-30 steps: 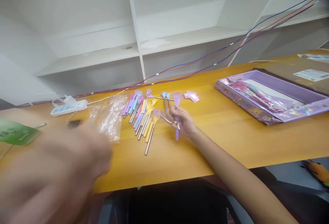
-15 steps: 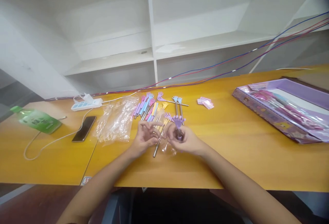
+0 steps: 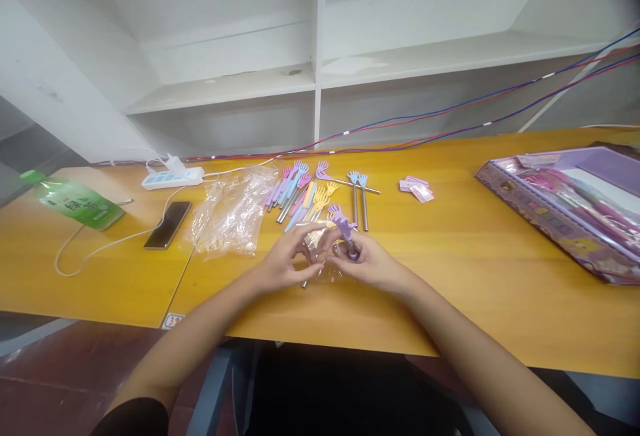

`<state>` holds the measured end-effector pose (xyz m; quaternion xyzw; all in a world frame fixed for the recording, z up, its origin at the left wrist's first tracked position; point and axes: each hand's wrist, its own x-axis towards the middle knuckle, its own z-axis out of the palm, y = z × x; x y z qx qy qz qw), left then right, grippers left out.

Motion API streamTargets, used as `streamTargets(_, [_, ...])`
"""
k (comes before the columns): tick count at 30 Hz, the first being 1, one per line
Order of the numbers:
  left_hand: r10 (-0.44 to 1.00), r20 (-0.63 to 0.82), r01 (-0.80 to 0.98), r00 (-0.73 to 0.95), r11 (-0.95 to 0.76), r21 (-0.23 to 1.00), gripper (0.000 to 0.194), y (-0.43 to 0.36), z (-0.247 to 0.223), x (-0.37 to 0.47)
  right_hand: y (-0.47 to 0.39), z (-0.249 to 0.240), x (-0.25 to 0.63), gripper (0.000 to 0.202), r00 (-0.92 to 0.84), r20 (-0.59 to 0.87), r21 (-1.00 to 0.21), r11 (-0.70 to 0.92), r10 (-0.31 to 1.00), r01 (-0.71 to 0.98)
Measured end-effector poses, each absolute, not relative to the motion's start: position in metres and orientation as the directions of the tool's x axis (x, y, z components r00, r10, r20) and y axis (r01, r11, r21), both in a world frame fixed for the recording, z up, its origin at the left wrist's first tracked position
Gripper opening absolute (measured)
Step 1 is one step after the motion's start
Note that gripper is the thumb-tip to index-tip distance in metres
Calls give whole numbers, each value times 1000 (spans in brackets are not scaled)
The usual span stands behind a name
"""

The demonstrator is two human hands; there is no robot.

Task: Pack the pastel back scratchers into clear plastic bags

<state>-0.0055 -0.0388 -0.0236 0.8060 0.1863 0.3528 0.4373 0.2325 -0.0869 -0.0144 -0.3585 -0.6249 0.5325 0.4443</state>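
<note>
My right hand (image 3: 370, 260) is closed around a purple telescopic back scratcher (image 3: 342, 223), its hand-shaped head pointing up and away from me. Crinkled clear plastic bag (image 3: 330, 272) film hangs between my two hands. My left hand (image 3: 286, 257) curves its fingers and thumb round the left side of that film; its fingertips are partly hidden. Under the hands, a metal rod end (image 3: 305, 284) sticks out. Just beyond lies a pile of back scratchers (image 3: 295, 197) in pink, blue, purple and yellow. Two blue-headed back scratchers (image 3: 359, 203) lie to the right of the pile.
A large clear bag (image 3: 233, 213) lies left of the pile, beside a phone (image 3: 168, 225), a green bottle (image 3: 75, 201) and a white power strip (image 3: 173, 178). Small pink cards (image 3: 417, 187) are at right. A purple box (image 3: 550, 213) holds wrapped pink items. Cables run along the back.
My left hand has moved in towards my right hand, round the plastic film. The purple back scratcher's head has tilted away from me. The view has shifted slightly.
</note>
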Motion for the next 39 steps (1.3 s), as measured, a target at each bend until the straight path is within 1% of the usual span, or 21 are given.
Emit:
streamTargets(3, [704, 440, 30, 558, -547, 836, 64, -40, -26, -1, -88, -14, 232, 28, -323, 127, -992, 116, 938, -54])
streamTargets(7, [801, 429, -37, 418, -457, 889, 68, -37, -30, 3, -84, -22, 230, 55, -215, 58, -993, 34, 975, -117])
streamTargets(9, [824, 409, -68, 392, -417, 906, 69, -37, -32, 4, -82, -26, 229, 57, -179, 46, -987, 17, 983, -160])
streamTargets(13, [814, 360, -112, 457, -349, 931, 81, -41, -39, 7, -81, -28, 227, 44, -232, -19, -989, -53, 972, -140])
streamTargets(17, [768, 369, -157, 523, -339, 928, 81, -47, -44, 10, -81, -24, 226, 34, -244, -12, -991, -44, 970, -125])
streamTargets(21, [742, 389, -150, 546, -370, 917, 75, -51, -43, 10, -79, -24, 225, 38, -239, -32, -984, -72, 971, -162])
streamTargets(25, [728, 409, -48, 550, -461, 886, 73, -50, -38, 6, -77, -24, 224, 46, -232, -16, -972, -69, 973, -225])
streamTargets(27, [712, 435, 16, 552, -530, 848, 73, -48, -35, 3, -77, -23, 224, 45, -222, -20, -965, -77, 975, -249])
streamTargets(29, [661, 521, 41, 541, -639, 768, 69, -44, -31, -1, -77, -22, 224, 46, -219, -19, -960, -79, 976, -270])
streamTargets(30, [608, 585, 37, 537, -710, 704, 62, -42, -29, -3, -77, -22, 225, 48, -216, -10, -957, -72, 976, -281])
streamTargets(32, [448, 705, 19, 550, -851, 525, 43, -39, -23, -9, -76, -22, 227, 51, -219, 13, -954, -53, 976, -295])
streamTargets(34, [295, 742, 42, 602, -940, 340, 23, -36, -17, -17, -75, -23, 229, 54, -225, 27, -953, -44, 974, -301])
streamTargets(35, [265, 733, 80, 627, -957, 278, 17, -35, -14, -21, -75, -24, 230, 54, -225, 27, -953, -43, 974, -300])
streamTargets(36, [274, 721, 134, 637, -960, 246, 15, -33, -11, -24, -75, -23, 230, 54, -225, 23, -955, -45, 974, -293])
streamTargets(37, [314, 717, 197, 623, -950, 244, 20, -31, -9, -28, -75, -23, 231, 54, -222, 15, -959, -49, 975, -280])
streamTargets(38, [375, 716, 258, 589, -927, 273, 31, -29, -6, -30, -75, -22, 231, 52, -216, 2, -964, -55, 976, -260])
streamTargets(39, [447, 711, 304, 543, -894, 329, 46, -26, -4, -32, -75, -21, 231, 51, -211, -11, -970, -62, 978, -235])
